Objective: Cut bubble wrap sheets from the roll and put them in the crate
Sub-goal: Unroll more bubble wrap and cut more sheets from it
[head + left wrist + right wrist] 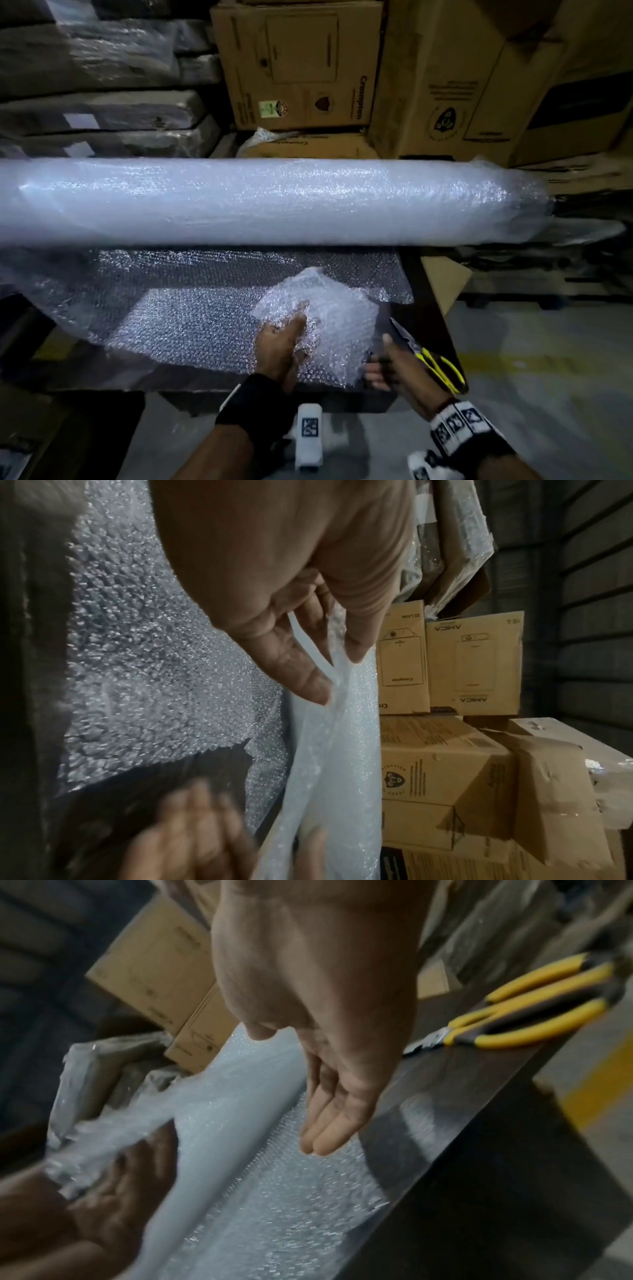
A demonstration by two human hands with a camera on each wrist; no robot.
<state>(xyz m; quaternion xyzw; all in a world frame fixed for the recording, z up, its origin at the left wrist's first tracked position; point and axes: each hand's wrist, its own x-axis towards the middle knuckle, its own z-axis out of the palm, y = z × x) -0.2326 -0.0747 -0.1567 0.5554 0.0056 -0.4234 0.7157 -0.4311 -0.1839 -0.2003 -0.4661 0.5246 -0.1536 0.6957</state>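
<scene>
A thick roll of bubble wrap (274, 202) lies across the far side of a dark table (432, 308). Its loose sheet (191, 322) is spread toward me over the tabletop. My left hand (294, 329) pinches a crumpled, separate piece of bubble wrap (329, 308) between thumb and fingers; the left wrist view shows the pinch (337, 674) close up. My right hand (380, 363) is open with straight fingers (325, 1134) at the piece's right edge and holds nothing. Yellow-handled scissors (438, 366) lie on the table's right edge (524, 1015), just right of that hand.
Cardboard boxes (301, 68) are stacked behind the roll and to the right. Dark plastic-wrapped bundles (102, 102) are piled at the back left. A cardboard flap (445, 281) sticks out beside the table's right side. Grey floor with a yellow line (548, 359) lies to the right.
</scene>
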